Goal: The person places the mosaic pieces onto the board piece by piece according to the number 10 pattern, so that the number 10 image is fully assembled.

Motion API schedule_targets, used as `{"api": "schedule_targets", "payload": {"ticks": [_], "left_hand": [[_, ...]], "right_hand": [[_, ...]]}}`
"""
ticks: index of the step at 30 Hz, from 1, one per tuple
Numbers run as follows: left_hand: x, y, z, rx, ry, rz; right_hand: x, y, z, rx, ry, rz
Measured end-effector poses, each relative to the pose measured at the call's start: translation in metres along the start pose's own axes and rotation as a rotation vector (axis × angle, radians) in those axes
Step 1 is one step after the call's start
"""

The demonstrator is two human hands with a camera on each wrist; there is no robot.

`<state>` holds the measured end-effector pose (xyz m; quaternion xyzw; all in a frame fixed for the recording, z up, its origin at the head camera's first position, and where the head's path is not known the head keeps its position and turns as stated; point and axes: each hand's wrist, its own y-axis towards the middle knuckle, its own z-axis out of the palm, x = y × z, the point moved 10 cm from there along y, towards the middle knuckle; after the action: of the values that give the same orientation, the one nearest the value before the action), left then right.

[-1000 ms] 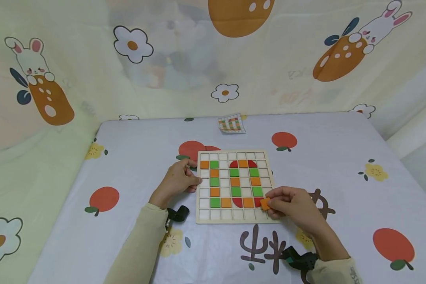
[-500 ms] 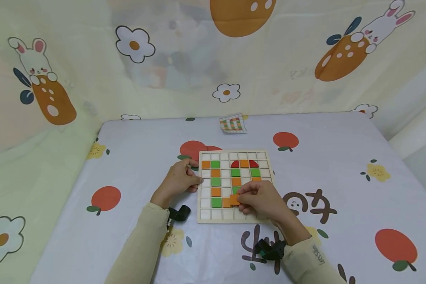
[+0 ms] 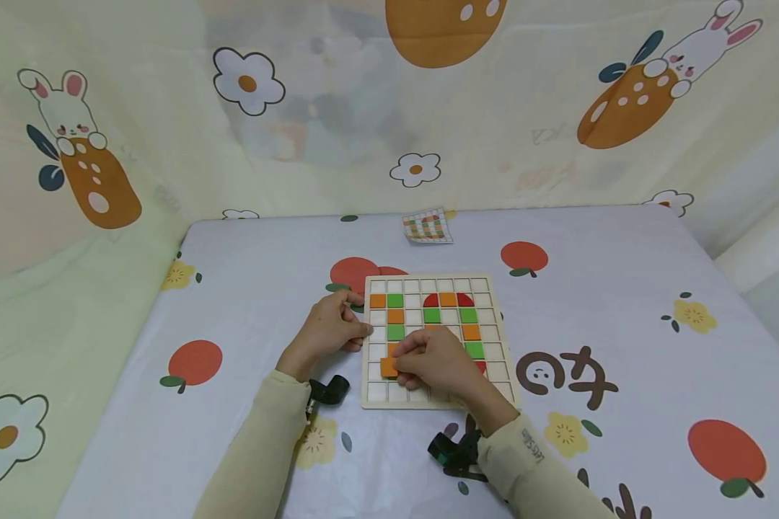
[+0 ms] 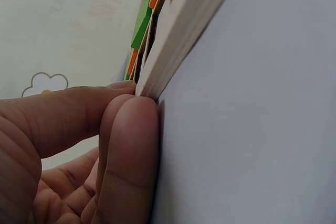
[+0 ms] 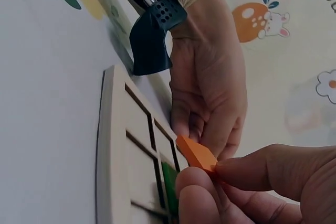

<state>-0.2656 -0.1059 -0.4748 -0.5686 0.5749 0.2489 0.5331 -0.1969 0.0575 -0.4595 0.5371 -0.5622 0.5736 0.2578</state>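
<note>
A square wooden grid board (image 3: pixel 441 402) lies on the table, with orange, green and red tiles in several of its cells. My left hand (image 3: pixel 324 328) holds the board's left rim; in the left wrist view, its fingertips (image 4: pixel 137 114) meet at the rim's edge. Above the board's lower left cells, my right hand (image 3: pixel 438 360) pinches an orange square tile (image 3: pixel 388 367) between thumb and fingers. The right wrist view shows this orange tile (image 5: pixel 197 153) tilted, close over a green tile (image 5: pixel 170 187). The right hand hides part of the lower rows.
Behind the board, near the table's back edge, lies a small patterned card (image 3: pixel 428 226) with a coloured grid. Each wrist wears a black camera; one is the left wrist camera (image 3: pixel 329 390). A printed cloth (image 3: pixel 337 461) covers the table, and a curtain (image 3: pixel 324 173) stands behind.
My right hand has carried the orange tile leftward across the board, from its lower right corner to the lower left. The left hand stays at the left rim.
</note>
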Motion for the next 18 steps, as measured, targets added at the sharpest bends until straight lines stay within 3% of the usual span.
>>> {"api": "schedule_targets", "payload": {"ticks": [18], "left_hand": [[0.001, 0.0, -0.001, -0.007, 0.015, -0.011]], "right_hand": [[0.009, 0.008, 0.017, 0.018, -0.043, -0.035]]}}
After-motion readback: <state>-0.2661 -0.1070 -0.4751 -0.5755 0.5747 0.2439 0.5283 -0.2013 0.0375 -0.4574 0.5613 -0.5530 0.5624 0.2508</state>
